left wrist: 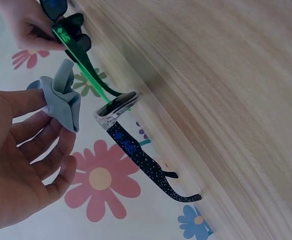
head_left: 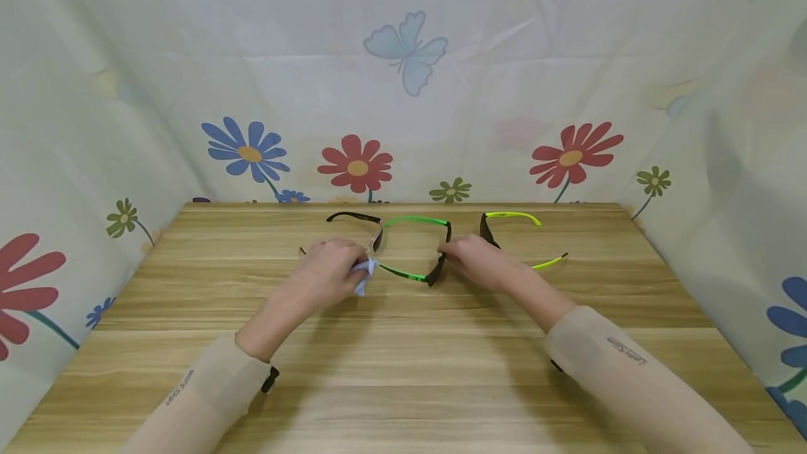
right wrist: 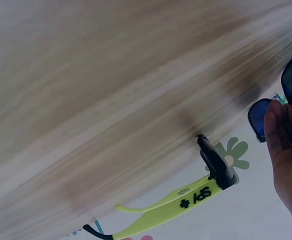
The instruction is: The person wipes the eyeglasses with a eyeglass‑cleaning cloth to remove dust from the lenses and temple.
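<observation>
My left hand (head_left: 329, 270) pinches a crumpled light-blue cloth (left wrist: 63, 97) between thumb and fingers. Just beyond it on the table sit sunglasses with a clear front and speckled black arms (left wrist: 141, 157). With the fingertips of my right hand (head_left: 476, 260) I pinch the middle of the front frame of green-armed sunglasses (head_left: 416, 220). Their dark lenses face right, and both arms stretch left toward the cloth. Right of that hand lie sunglasses with yellow arms (right wrist: 170, 210) and a black front, partly hidden behind the hand in the head view.
The wood-grain table (head_left: 403, 384) reaches back to a white flowered curtain (head_left: 454, 111), which also hangs along both sides. Beige sleeves (head_left: 611, 349) cover my forearms, and a dark strap end (head_left: 270, 379) shows by the left cuff.
</observation>
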`<state>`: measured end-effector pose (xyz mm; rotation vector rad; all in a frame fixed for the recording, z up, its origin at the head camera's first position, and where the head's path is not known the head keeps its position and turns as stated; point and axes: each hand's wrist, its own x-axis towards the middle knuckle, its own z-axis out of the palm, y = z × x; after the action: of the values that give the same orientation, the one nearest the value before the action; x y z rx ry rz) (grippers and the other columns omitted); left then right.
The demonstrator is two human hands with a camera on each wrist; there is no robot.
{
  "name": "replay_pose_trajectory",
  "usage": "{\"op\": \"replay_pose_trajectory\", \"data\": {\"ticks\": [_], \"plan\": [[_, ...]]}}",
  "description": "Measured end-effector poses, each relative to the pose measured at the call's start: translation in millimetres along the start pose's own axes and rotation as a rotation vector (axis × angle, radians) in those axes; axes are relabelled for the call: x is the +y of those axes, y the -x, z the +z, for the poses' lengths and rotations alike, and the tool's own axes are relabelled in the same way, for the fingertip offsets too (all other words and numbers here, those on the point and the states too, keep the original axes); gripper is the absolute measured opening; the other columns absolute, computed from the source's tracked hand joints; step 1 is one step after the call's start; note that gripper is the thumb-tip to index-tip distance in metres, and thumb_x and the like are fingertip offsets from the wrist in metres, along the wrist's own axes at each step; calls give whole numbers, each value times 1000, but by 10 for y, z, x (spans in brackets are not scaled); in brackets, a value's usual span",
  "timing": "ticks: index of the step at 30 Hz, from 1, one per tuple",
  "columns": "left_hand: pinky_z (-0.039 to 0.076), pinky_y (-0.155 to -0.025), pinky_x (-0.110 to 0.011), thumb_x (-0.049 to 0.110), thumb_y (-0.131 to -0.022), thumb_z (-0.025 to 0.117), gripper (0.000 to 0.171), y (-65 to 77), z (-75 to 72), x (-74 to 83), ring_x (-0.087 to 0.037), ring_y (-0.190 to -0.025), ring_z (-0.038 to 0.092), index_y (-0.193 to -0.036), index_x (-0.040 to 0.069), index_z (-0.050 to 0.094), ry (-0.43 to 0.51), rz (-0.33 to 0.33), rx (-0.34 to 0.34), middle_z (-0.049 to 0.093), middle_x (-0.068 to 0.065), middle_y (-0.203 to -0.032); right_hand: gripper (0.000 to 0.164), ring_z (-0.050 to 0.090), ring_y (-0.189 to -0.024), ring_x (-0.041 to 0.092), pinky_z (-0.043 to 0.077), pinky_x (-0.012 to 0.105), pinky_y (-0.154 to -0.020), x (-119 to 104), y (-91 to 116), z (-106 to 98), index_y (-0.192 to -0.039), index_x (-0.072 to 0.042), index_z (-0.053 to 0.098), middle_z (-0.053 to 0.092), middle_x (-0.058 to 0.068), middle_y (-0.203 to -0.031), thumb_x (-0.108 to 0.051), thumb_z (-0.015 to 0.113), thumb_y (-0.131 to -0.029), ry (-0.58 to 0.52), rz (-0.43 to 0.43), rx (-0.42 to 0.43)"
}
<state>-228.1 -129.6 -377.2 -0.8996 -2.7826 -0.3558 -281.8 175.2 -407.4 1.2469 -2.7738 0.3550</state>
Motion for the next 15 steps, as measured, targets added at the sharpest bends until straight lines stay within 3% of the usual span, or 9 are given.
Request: {"op": "replay_pose_trajectory", "data": {"ticks": [9, 15], "plan": [[49, -75, -40, 17, -94, 77, 8, 0, 24, 11, -15, -79, 61, -94, 10, 75, -1, 0, -12, 66, 4, -85, 26, 71, -93, 29, 57, 40, -80, -34, -127, 42, -126, 7, 65, 69, 17, -104, -2, 60, -102, 70, 54, -19], [49, -73, -38, 17, -94, 77, 8, 0, 17, 16, -13, -76, 60, -93, 10, 74, 7, 3, -10, 65, 4, -83, 45, 67, -83, 25, 55, 40, -70, -82, -156, 30, -145, 2, 52, 68, 14, -103, -8, 61, -102, 90, 125, -50]]}}
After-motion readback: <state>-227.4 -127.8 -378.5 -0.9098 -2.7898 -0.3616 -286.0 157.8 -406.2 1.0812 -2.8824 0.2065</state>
